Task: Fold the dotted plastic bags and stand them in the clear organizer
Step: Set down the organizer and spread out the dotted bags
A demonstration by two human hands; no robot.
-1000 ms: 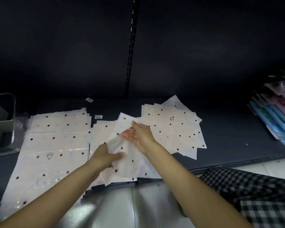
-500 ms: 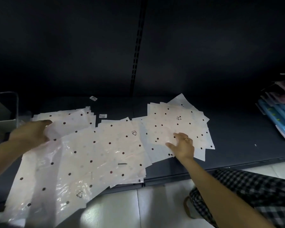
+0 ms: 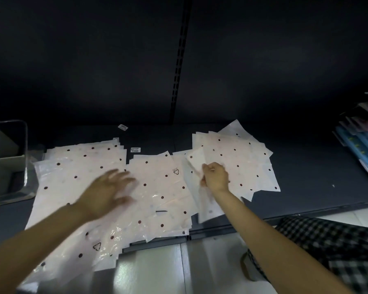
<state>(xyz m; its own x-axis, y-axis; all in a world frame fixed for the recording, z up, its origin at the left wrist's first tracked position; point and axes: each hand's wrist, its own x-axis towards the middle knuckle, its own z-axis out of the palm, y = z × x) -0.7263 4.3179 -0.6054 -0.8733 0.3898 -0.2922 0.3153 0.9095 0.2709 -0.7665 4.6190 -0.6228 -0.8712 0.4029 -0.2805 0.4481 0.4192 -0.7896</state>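
Left hand (image 3: 106, 194): fingers spread, blurred, over the middle dotted bags (image 3: 157, 187) — contact cannot be told.
Right hand (image 3: 216, 177): closed, pinching the edge of a bag in the right pile (image 3: 238, 160).
Dotted bags: flat, overlapping across the dark shelf (image 3: 317, 183).
Clear organizer (image 3: 6, 162): far left on the shelf — just beside the left pile (image 3: 72, 166).

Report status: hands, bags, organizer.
Left hand open, blurred, over flat dotted bags. Right hand pinching a bag from the right pile. Clear organizer far left, path unobstructed.
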